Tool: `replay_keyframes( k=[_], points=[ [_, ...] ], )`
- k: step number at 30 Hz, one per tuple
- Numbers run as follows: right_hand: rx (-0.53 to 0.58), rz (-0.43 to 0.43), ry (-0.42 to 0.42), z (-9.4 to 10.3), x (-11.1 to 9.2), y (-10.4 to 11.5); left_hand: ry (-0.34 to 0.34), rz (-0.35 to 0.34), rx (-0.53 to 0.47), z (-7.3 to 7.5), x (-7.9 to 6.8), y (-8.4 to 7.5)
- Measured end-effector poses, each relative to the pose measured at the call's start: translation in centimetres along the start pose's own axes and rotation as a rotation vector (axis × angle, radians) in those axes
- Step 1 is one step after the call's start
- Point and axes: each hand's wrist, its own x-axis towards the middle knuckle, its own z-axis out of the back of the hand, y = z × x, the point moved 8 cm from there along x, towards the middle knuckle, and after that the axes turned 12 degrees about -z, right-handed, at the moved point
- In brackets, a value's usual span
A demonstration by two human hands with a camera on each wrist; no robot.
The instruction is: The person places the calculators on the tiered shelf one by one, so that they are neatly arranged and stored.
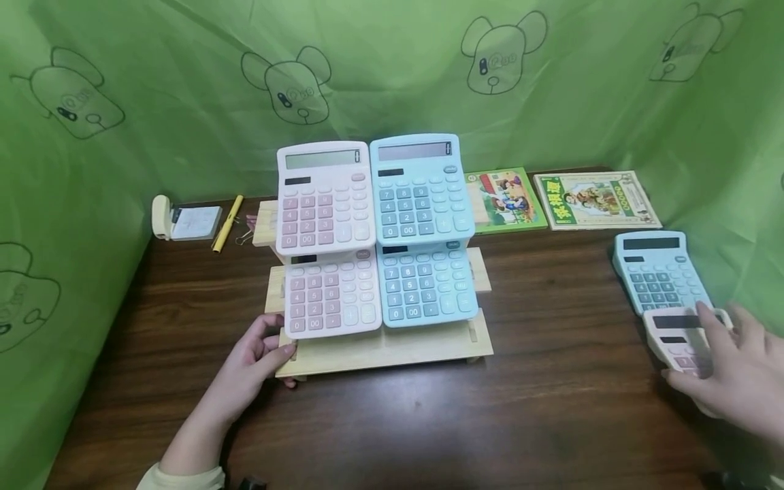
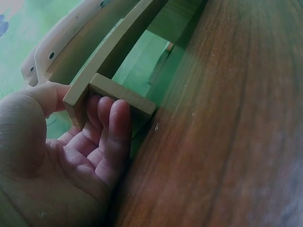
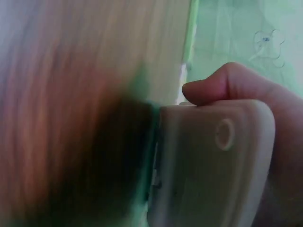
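A stepped wooden stand (image 1: 392,350) carries two pink-and-white calculators, an upper one (image 1: 324,197) and a lower one (image 1: 333,296). Beside them lean two blue calculators, upper (image 1: 422,190) and lower (image 1: 429,286). My left hand (image 1: 254,354) grips the stand's front left corner; in the left wrist view its thumb lies over the board (image 2: 106,52) and its fingers curl underneath. At the right, my right hand (image 1: 744,371) holds another pink-and-white calculator (image 1: 674,330) by its sides. That one overlaps the lower end of a blue calculator (image 1: 658,272). Its underside (image 3: 203,161) faces the right wrist camera.
Two picture books, a green one (image 1: 511,201) and a cream-edged one (image 1: 597,199), lie along the back. At the back left are a white stapler-like object (image 1: 161,216), a notepad (image 1: 197,223), a yellow pen (image 1: 228,224) and binder clips (image 1: 246,235). Green cloth (image 1: 392,82) surrounds the table.
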Motion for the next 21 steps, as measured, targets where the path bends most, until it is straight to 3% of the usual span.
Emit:
replay_keyframes(
  k=[4, 12, 17, 21],
  points=[
    [0.073, 0.067, -0.032, 1.5, -0.9, 3.7, -0.008, 0.009, 0.008, 0.0, -0.1, 0.1],
    [0.214, 0.347, -0.126, 3.6, -3.5, 12.1, 0.012, -0.01, -0.007, -0.3, 0.1, 0.0],
    [0.253, 0.453, -0.12, 3.7, -5.1, 16.2, 0.01, -0.003, -0.008, -0.3, 0.0, 0.0],
    [0.257, 0.484, -0.062, 2.8, -5.9, 18.9, 0.001, 0.0, 0.007, 0.0, -0.1, -0.2]
  ],
)
